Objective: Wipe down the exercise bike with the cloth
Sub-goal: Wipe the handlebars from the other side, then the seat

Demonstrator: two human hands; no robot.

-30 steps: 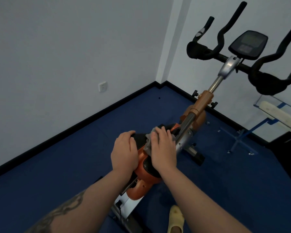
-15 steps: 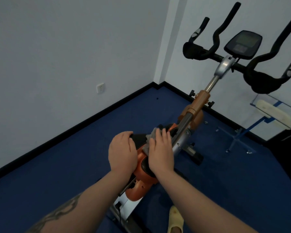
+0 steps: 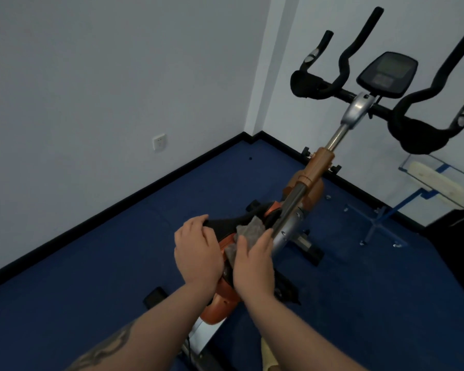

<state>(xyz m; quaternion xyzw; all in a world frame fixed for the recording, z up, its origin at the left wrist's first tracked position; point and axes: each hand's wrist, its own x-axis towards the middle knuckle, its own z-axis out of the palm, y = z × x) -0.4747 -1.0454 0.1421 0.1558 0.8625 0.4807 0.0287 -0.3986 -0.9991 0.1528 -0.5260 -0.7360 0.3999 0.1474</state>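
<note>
The exercise bike (image 3: 315,170) stands before me, orange-bodied with a steel post, black handlebars (image 3: 407,124) and a console (image 3: 386,73). My right hand (image 3: 253,261) presses a grey cloth (image 3: 248,231) onto the bike's orange and black frame, beside the silver tube; the cloth sticks out beyond the fingertips. My left hand (image 3: 197,253) rests on the frame's left side, its fingers curled over a black part. Both hands hide much of the frame beneath them.
Blue carpet (image 3: 91,277) covers the floor, bounded by white walls with a black skirting. A wall socket (image 3: 159,142) sits at the left. A clear tray on a blue stand (image 3: 423,183) is at the right. A yellow slipper (image 3: 269,357) shows below my right arm.
My right hand has slid back toward me along the frame, so more of the cloth shows past the fingers. My left hand has stayed in place.
</note>
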